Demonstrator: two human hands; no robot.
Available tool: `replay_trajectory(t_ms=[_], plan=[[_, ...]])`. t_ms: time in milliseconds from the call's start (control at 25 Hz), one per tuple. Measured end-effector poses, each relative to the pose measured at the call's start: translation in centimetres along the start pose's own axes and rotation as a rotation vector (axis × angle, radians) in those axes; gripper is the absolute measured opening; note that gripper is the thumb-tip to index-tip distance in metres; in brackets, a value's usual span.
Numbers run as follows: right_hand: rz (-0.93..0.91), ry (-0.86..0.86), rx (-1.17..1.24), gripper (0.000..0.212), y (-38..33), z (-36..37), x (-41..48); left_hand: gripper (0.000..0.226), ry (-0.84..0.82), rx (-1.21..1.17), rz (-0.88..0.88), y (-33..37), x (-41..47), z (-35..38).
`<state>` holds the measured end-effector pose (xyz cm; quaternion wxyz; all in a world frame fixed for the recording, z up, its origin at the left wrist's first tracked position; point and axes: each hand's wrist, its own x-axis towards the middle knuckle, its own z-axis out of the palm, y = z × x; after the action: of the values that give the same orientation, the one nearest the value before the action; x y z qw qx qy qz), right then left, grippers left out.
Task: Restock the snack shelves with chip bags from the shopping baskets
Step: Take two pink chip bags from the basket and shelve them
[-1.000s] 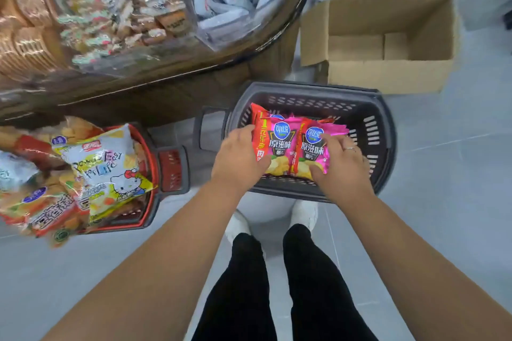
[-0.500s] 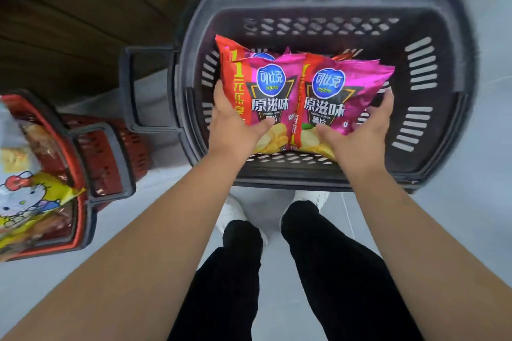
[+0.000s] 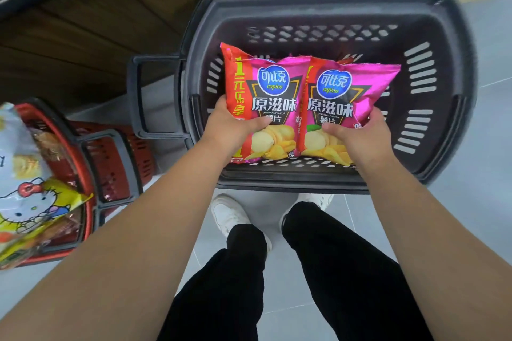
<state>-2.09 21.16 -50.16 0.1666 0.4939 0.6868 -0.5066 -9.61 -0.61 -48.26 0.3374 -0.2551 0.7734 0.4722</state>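
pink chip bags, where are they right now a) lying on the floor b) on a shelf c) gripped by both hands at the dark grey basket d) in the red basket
c: the left hand grips the left pink chip bag and the right hand the right pink chip bag, within the dark grey basket's rim.

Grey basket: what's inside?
Left Copico chip bag in the left hand, right Copico chip bag in the right hand. Red bag edges peek behind; how many is covered.

Red basket (image 3: 116, 163) half off-frame.
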Motion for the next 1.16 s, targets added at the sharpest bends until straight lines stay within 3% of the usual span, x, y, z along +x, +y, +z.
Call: replay_trajectory(t_ms=[320, 600, 800, 1000, 1160], plan=[[-0.037, -0.083, 0.121, 0.056, -8.4, -7.0, -7.9, 0.041, -0.113, -0.041, -0.003, 10.4, -8.4, -5.0], [-0.11, -0.121, 0.227, 0.041, -18.3, -18.3, -19.8, 0.054, -0.162, -0.072, 0.073, 21.6, -21.8, -8.8], [-0.162, -0.101, 0.304, 0.049, -21.9, -26.4, -27.6, 0.047, -0.244, -0.042, 0.235, 28.7, -31.5, -9.1], [-0.247, -0.009, 0.467, 0.031, -23.9, -33.2, -34.3, 0.035, -0.342, -0.013, 0.421, 35.6, -40.2, -8.1], [-0.315, 0.122, 0.582, 0.027, -24.3, -37.7, -38.0, 0.037, -0.435, -0.002, 0.527, 39.8, -44.5, -6.7]])
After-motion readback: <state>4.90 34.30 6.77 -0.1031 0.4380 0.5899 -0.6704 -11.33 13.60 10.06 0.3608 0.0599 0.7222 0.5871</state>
